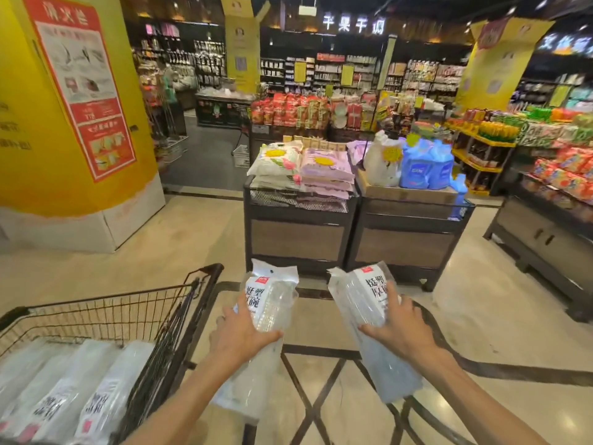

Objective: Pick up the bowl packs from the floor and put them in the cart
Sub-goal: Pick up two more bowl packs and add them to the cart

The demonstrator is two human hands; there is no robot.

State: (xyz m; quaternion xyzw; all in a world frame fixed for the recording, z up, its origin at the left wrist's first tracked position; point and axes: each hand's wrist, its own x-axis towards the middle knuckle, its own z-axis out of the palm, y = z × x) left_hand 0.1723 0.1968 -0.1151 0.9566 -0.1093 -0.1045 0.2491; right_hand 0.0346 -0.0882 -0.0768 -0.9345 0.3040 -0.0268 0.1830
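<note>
The left hand point(239, 332) grips one bowl pack point(260, 319), the right hand point(401, 329) grips another pack point(372, 319), both lifted above the floor; next, swing them left over the cart point(106, 303), where three packs point(80, 390) lie

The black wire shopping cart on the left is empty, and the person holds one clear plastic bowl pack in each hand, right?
Not quite. The head view shows the black wire shopping cart already holds several clear plastic bowl packs. The rest is right: left hand and right hand each grip one pack.
</note>
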